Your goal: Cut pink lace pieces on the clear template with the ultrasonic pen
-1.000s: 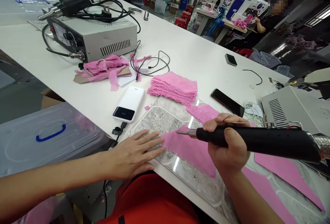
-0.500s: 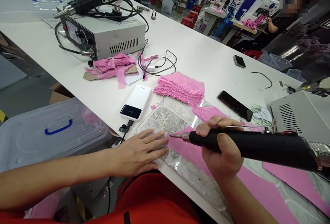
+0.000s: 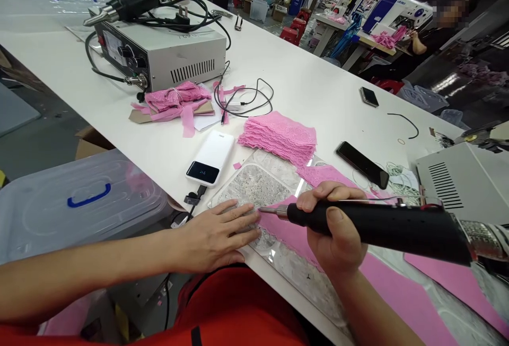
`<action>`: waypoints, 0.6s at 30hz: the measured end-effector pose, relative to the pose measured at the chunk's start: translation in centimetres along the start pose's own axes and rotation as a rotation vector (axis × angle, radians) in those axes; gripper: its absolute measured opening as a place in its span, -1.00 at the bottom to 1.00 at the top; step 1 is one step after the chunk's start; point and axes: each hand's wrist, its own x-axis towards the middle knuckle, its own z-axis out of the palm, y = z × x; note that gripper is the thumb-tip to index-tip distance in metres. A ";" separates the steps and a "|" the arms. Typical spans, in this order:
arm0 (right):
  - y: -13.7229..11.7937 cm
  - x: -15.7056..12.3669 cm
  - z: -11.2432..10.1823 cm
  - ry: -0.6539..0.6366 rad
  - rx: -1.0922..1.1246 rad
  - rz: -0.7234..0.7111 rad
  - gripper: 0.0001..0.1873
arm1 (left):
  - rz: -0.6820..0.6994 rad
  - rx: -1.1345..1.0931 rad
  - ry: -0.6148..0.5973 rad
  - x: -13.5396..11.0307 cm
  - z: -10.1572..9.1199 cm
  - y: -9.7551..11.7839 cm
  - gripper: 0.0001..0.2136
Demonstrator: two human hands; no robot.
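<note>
My right hand (image 3: 338, 229) is wrapped round a black handheld cutting tool (image 3: 382, 225) whose metal tip touches the left edge of a pink fabric piece (image 3: 286, 232). The fabric lies on a scratched clear plate (image 3: 254, 187) at the table's near edge. My left hand (image 3: 212, 237) lies flat with fingers spread on the plate, fingertips at the fabric's left edge. A stack of pink lace pieces (image 3: 278, 136) sits just behind the plate.
A white power bank (image 3: 210, 157) lies left of the plate and a black phone (image 3: 361, 157) to its right. A grey control box (image 3: 159, 51) with cables stands at the back left, another grey box (image 3: 461, 176) at right. A plastic bin (image 3: 79, 197) sits below the table. A person works far behind.
The tool tip has slid left along the pink fabric toward my left fingertips. My left hand has stayed flat in place. The view has shifted slightly.
</note>
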 end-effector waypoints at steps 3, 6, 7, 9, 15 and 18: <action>0.0 0.1 0.1 0.003 0.009 0.002 -0.92 | -0.003 -0.001 -0.012 0.1 -0.1 0.0 -0.59; -0.2 0.6 -0.3 0.041 0.011 -0.001 -0.90 | 0.002 -0.008 -0.042 0.2 -0.4 0.0 -0.58; -0.3 0.9 -0.7 0.069 0.006 -0.008 -0.90 | 0.003 -0.014 -0.058 0.3 -0.5 0.0 -0.58; -0.6 1.4 -1.5 0.133 0.000 -0.021 -0.91 | -0.003 -0.024 -0.084 0.4 -0.6 0.0 -0.57; -0.8 1.8 -3.1 0.220 -0.004 0.002 -0.92 | -0.024 -0.028 -0.109 0.6 -0.6 -0.1 -0.55; -0.4 1.5 -2.7 0.199 -0.010 0.002 -0.90 | -0.016 -0.022 -0.105 0.6 -0.5 -0.2 -0.55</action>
